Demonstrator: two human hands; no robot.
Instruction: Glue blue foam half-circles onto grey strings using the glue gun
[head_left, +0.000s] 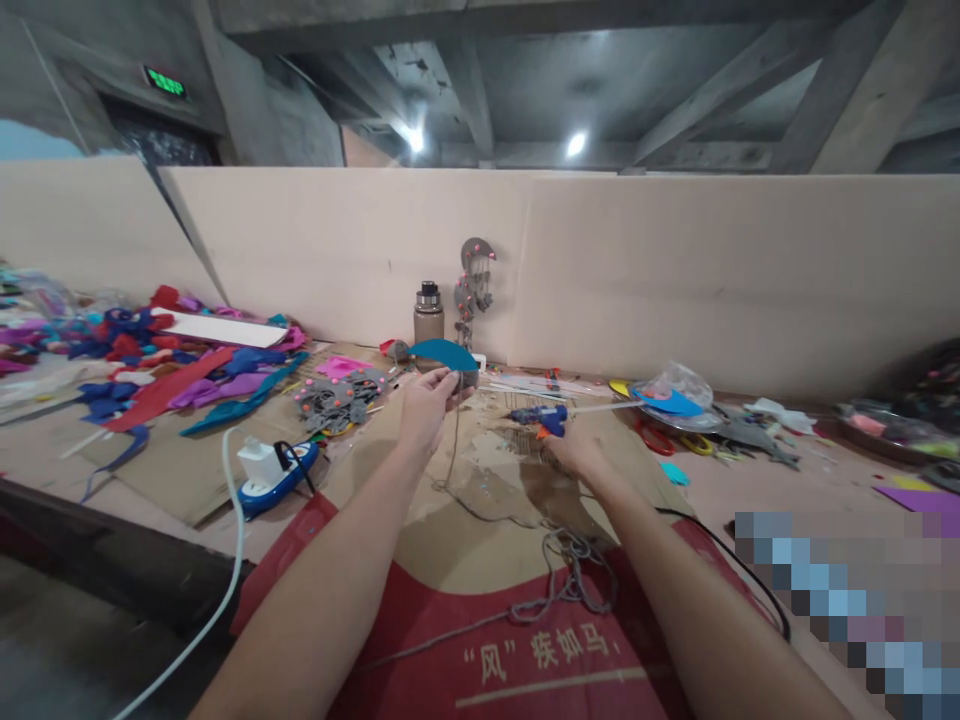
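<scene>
My left hand [427, 405] is closed on a blue crescent-shaped cutout [442, 352], whose lower right end looks wrapped in grey yarn. From there a strand of grey yarn [453, 450] hangs down to the cardboard and runs to a loose tangle [577, 570] nearer me. A blue glue gun [551, 417] with an orange trigger is in my right hand [574, 447]. Its nozzle points left toward my left hand, apart from the cutout, and a long pale glue stick [604, 407] sticks out of its back.
Cardboard [420, 540] covers the table in front of me. At left are a blue power strip [281, 480], a grey yarn pile with pink dots [341, 402] and colourful fabric strips [202, 385]. A bottle [428, 315] and a hanging grey crescent ornament [474, 260] are by the back board.
</scene>
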